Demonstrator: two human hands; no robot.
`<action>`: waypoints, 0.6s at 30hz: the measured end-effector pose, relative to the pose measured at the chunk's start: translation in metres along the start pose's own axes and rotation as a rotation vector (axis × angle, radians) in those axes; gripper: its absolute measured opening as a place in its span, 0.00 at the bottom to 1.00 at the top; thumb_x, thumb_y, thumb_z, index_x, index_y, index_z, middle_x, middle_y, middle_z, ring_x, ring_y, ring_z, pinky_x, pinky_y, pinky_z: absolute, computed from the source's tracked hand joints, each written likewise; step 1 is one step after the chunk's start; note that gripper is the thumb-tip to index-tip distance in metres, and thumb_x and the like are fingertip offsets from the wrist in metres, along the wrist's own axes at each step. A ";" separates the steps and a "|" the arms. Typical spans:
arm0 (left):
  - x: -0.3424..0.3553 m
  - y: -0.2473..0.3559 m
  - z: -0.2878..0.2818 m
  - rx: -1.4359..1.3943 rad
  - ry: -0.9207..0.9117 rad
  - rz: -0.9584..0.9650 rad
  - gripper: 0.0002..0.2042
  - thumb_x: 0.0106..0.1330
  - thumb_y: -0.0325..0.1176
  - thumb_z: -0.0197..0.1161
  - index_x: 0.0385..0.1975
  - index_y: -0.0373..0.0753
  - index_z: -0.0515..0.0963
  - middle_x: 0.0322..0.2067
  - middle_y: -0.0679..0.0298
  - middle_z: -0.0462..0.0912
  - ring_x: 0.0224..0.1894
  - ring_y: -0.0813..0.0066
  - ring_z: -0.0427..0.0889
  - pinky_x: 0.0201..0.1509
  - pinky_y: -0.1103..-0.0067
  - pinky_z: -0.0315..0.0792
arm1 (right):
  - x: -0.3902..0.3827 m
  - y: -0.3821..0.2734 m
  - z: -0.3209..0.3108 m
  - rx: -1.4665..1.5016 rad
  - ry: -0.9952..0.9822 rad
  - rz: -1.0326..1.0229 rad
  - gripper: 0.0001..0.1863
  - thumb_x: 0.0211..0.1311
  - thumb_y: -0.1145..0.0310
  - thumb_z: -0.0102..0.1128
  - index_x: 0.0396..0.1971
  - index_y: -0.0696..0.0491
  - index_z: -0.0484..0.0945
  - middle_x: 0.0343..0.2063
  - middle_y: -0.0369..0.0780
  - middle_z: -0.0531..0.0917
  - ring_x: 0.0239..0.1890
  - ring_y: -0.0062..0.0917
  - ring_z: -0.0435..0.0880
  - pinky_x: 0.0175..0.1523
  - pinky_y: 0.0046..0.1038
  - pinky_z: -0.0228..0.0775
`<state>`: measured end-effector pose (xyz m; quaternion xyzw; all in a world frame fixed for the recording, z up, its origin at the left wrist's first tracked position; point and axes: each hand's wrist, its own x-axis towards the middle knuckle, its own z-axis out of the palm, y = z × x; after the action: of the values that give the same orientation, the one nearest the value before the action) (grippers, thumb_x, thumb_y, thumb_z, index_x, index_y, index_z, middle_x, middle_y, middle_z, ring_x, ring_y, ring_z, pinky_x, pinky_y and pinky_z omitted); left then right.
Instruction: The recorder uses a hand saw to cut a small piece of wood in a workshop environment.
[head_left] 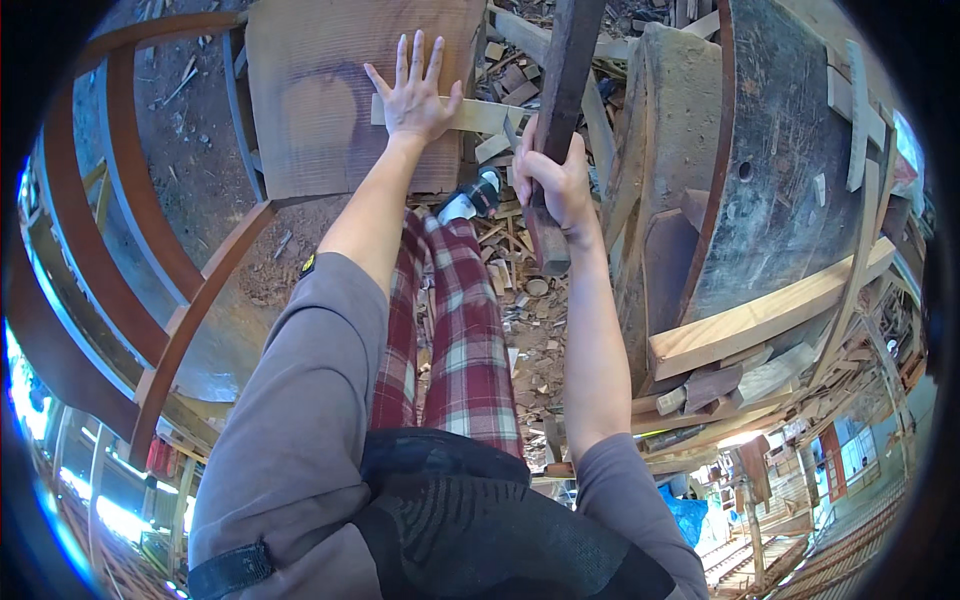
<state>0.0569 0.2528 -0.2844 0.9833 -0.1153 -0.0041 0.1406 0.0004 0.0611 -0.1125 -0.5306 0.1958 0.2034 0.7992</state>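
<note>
My left hand [416, 110] lies flat with its fingers spread, pressing on a pale wood strip [480, 117]. That strip lies across a broad brown wooden slab [310, 110], and its right end sticks out past the slab's edge. My right hand [558, 185] is wrapped round a long, dark, squared wooden bar [567, 85], which runs from the top of the view down past my fist. A thin grey blade-like piece [512, 130] shows between that fist and the strip's end. How it joins the bar is hidden by my fingers.
Wood scraps and offcuts [520, 85] litter the ground by my shoe [470, 198]. To the left stands a curved reddish-brown slatted frame [150, 200]. On the right are a weathered stump-like block [685, 110], a dark scratched panel [790, 170] and a pale beam [770, 310].
</note>
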 end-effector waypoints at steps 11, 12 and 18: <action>-0.003 0.008 0.000 0.064 -0.029 -0.138 0.32 0.64 0.53 0.49 0.70 0.64 0.54 0.73 0.70 0.49 0.75 0.66 0.44 0.65 0.32 0.28 | -0.014 -0.019 0.009 0.064 0.094 0.040 0.02 0.54 0.76 0.50 0.25 0.57 0.67 0.12 0.36 0.72 0.11 0.18 0.69 0.18 0.21 0.61; -0.001 0.006 0.000 0.069 -0.020 -0.131 0.31 0.64 0.52 0.49 0.70 0.64 0.55 0.73 0.70 0.50 0.75 0.66 0.45 0.65 0.32 0.28 | -0.022 -0.033 0.013 0.123 0.092 0.044 0.02 0.53 0.77 0.50 0.26 0.57 0.67 0.12 0.36 0.71 0.11 0.18 0.68 0.18 0.21 0.61; -0.010 -0.006 -0.002 -0.007 -0.004 -0.133 0.31 0.63 0.50 0.49 0.70 0.65 0.56 0.73 0.70 0.51 0.75 0.64 0.44 0.64 0.31 0.27 | -0.073 -0.038 0.020 0.184 0.124 0.169 0.07 0.46 0.79 0.49 0.26 0.55 0.63 0.12 0.36 0.67 0.13 0.20 0.66 0.21 0.21 0.61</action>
<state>0.0481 0.2614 -0.2840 0.9883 -0.0498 -0.0161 0.1433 -0.0384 0.0574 -0.0374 -0.4481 0.3066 0.2180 0.8109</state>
